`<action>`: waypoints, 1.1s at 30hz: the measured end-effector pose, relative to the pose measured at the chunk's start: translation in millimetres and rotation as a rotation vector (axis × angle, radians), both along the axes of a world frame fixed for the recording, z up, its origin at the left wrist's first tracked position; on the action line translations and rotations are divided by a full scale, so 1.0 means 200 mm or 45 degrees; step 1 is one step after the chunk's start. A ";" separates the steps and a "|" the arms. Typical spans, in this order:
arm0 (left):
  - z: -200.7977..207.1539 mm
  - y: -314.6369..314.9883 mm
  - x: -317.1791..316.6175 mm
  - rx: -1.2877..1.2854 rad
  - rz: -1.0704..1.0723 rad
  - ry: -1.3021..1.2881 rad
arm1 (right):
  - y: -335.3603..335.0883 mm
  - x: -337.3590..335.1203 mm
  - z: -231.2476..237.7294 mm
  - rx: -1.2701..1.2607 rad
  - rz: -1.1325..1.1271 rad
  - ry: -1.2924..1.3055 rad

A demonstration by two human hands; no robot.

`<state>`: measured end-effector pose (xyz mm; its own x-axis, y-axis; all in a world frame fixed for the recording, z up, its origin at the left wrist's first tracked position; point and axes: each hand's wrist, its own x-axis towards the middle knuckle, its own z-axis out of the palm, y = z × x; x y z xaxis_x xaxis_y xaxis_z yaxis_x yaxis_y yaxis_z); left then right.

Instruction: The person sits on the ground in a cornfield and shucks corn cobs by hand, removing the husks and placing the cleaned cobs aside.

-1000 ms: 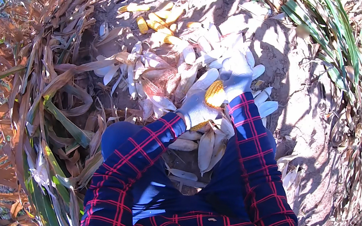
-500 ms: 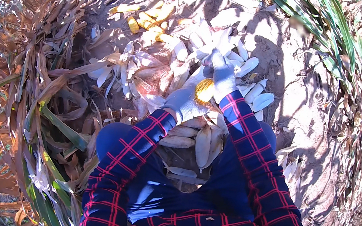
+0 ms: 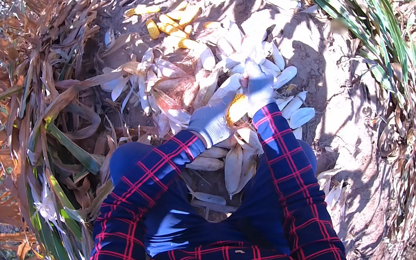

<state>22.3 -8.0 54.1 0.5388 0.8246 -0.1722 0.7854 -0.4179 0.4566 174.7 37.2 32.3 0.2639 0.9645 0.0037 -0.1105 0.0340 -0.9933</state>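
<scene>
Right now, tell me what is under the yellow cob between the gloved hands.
At the cob's lower left is the left hand; pale husks show below in the picture. Whatever lies directly under the cob is covered, so I cannot tell.

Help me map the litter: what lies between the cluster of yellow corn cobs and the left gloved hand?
In the head view, pale dry husks lie between the yellow corn cobs and the left hand.

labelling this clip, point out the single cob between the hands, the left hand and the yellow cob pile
Single cob (image 3: 235,109): head view, exposed kernels.
Left hand (image 3: 209,124): head view, its gloved back.
Yellow cob pile (image 3: 170,30): head view, a middle cob.
</scene>
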 end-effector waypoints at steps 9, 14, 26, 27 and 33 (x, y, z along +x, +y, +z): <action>-0.14 0.02 -0.10 0.640 -0.287 -0.014 | 0.02 -0.01 -0.05 -0.238 0.360 -0.999; -0.06 -0.03 -0.10 0.361 -0.374 0.049 | -0.08 0.12 -0.05 0.009 0.175 -1.854; 0.02 0.22 -0.29 -0.906 0.439 -1.401 | -1.73 1.42 -0.25 -1.998 0.920 -1.723; 0.04 0.22 -0.28 -0.846 0.495 -1.395 | -1.77 1.42 -0.25 -2.059 0.816 -1.688; 0.02 0.20 -0.24 -0.591 0.211 -0.716 | -1.01 1.11 -0.06 -0.872 0.006 -1.518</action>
